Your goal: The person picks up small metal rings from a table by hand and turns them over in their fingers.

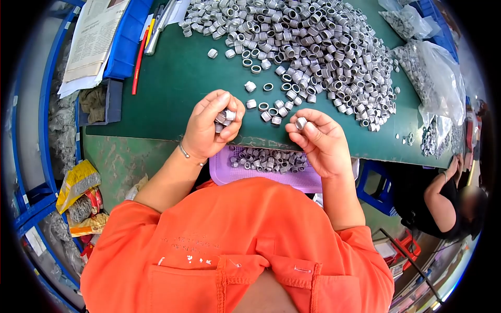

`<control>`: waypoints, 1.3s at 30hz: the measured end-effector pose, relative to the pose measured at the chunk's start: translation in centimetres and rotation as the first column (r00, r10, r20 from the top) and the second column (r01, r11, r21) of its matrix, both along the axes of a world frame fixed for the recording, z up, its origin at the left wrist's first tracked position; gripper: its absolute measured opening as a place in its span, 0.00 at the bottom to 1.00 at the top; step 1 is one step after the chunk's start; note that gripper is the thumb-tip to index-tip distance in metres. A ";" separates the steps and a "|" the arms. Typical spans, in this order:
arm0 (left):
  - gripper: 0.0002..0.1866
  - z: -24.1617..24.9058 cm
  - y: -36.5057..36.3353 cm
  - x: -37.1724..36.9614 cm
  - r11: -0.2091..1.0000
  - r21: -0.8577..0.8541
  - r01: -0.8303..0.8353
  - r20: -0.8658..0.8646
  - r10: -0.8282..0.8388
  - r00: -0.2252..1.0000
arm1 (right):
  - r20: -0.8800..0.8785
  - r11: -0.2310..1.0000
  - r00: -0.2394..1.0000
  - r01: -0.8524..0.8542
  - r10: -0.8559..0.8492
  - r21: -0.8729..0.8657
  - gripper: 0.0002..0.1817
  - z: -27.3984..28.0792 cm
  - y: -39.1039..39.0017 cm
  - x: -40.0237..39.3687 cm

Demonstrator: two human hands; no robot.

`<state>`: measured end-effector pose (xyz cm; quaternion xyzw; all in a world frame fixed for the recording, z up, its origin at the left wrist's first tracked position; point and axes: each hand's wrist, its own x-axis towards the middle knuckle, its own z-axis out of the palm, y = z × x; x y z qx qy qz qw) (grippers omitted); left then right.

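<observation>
Several small grey metal rings [225,117] are held in my left hand [213,122], its fingers curled round them above the front edge of the green table [167,78]. Between the thumb and fingers of my right hand [323,138] is a single metal ring [301,123]. A large heap of the same rings [323,47] covers the back and middle of the table, with loose ones scattered just beyond both hands. Below the table edge, a purple basket [222,169] on my lap side holds more rings.
At the left stand blue bins [125,39] with papers [91,39], pens [140,62] and a grey box [115,101]. Plastic bags of rings [428,73] lie at the right. A co-worker [438,203] sits at the right edge near a blue stool [378,190].
</observation>
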<state>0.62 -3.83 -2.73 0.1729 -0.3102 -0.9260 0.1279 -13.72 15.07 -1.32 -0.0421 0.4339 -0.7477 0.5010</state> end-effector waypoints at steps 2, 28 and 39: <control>0.14 0.0 0.0 0.0 1.000 0.008 0.001 -0.006 -0.001 1.000 | 0.156 0.992 0.985 -0.057 0.074 -0.110 0.13 -0.4 0.3 -0.4; 0.14 0.0 0.1 0.0 1.000 0.000 -0.008 -0.006 0.008 1.000 | -0.916 0.943 0.383 0.245 0.121 0.226 0.19 -1.3 -1.1 0.2; 0.14 0.1 0.1 0.0 1.000 -0.008 -0.006 -0.007 0.006 1.000 | -0.517 0.997 0.855 -0.002 -0.038 -0.076 0.15 -1.4 0.1 -0.1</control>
